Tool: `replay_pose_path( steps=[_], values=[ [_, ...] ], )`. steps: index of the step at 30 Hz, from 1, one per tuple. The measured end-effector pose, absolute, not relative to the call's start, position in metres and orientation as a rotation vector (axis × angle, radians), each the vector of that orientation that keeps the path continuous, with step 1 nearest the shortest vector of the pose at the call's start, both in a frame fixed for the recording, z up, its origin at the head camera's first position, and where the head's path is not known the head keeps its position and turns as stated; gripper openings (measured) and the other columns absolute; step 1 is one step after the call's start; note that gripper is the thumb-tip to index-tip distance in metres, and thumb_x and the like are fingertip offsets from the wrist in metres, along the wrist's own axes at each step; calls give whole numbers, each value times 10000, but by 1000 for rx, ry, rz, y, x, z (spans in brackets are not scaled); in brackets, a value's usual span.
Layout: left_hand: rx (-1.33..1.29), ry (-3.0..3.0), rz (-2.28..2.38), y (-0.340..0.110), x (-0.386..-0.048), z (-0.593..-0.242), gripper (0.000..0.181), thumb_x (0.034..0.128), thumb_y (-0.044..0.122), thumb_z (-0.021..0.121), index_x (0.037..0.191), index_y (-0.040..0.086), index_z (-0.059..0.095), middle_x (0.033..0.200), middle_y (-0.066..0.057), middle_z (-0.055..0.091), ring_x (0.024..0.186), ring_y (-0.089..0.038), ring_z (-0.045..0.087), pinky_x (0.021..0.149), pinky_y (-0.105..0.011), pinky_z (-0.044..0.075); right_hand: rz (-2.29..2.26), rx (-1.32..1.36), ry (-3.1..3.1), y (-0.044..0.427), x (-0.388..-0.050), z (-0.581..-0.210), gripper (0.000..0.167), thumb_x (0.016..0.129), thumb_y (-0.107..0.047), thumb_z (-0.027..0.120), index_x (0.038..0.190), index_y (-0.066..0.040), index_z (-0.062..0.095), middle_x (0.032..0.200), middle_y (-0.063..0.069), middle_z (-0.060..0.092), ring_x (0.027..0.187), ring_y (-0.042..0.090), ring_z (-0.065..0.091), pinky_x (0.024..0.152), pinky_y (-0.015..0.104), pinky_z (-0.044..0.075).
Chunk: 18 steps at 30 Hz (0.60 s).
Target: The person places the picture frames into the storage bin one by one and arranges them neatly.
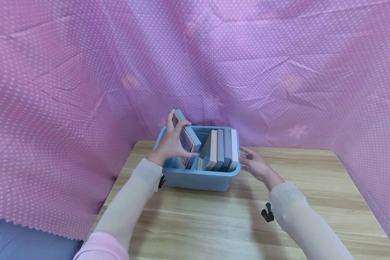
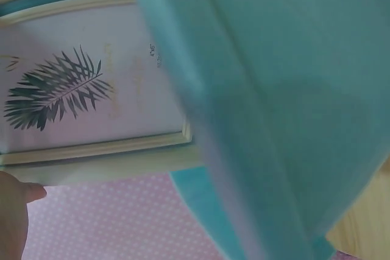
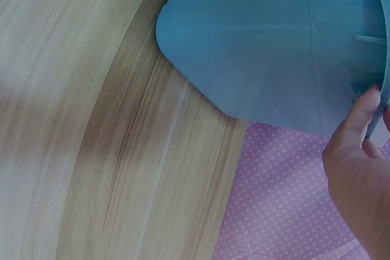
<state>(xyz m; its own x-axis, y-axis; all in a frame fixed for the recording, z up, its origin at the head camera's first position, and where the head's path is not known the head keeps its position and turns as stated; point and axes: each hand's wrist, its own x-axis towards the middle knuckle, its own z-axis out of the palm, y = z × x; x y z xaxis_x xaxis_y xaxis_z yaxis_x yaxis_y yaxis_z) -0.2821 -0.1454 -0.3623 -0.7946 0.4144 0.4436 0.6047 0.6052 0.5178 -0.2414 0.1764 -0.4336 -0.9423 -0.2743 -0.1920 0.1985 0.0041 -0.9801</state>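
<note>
My left hand point(image 1: 172, 144) grips a picture frame point(image 1: 187, 131) by its edges, fingers on the far side and thumb at the near end. That frame leans at a slant over the left part of a blue plastic bin point(image 1: 195, 178). In the left wrist view the picture frame point(image 2: 91, 144) shows a dark leaf print, with the thumb point(image 2: 30, 193) at its border. Several more frames point(image 1: 219, 148) stand on edge in the bin's right part. Extended fingers of my right hand point(image 1: 255, 164) touch the bin's right side, just under the rim point(image 3: 385, 22).
The bin stands on a wood-grain table point(image 1: 201, 220), close to its back edge. Pink dotted cloth point(image 1: 195, 65) hangs behind and on both sides. Black wrist-mount pieces point(image 1: 268, 213) show at the sleeves. Grey-blue fabric point(image 1: 22, 240) lies at lower left.
</note>
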Motion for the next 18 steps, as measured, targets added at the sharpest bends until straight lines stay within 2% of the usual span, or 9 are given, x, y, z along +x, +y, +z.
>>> replay_pose_path(
  steps=[5,9,13,18],
  values=[
    [-818,-2644,-953,-143,-287,-373,990,522,383,934,1311,246,353,1520,-132,-175,1210,-473,365,860,-478,537,-2010,-79,1953,177,-243,-434,577,991,-71,499,1509,-82,243,1375,252,405,1188,277,496,1041,464,410],
    [-802,-2698,-919,-142,-291,-381,1005,520,405,932,1331,236,364,1524,-133,-162,1238,-503,319,889,-530,508,-2016,-79,1947,177,-244,-435,578,989,-65,499,1507,-76,243,1364,254,412,1167,263,513,1039,471,410],
    [-763,-2766,-872,-141,-295,-388,1002,506,446,926,1323,285,368,1530,-137,-148,1260,-537,252,905,-592,468,-2020,-83,1939,177,-245,-434,579,990,-62,497,1508,-73,239,1363,255,410,1159,253,518,1040,467,410],
    [-737,-2815,-840,-139,-298,-396,969,508,458,920,1293,312,371,1536,-132,-131,1218,-536,286,865,-598,484,-2024,-85,1936,179,-246,-435,578,991,-65,496,1508,-69,236,1376,262,399,1169,257,511,1030,448,425]
  ],
)
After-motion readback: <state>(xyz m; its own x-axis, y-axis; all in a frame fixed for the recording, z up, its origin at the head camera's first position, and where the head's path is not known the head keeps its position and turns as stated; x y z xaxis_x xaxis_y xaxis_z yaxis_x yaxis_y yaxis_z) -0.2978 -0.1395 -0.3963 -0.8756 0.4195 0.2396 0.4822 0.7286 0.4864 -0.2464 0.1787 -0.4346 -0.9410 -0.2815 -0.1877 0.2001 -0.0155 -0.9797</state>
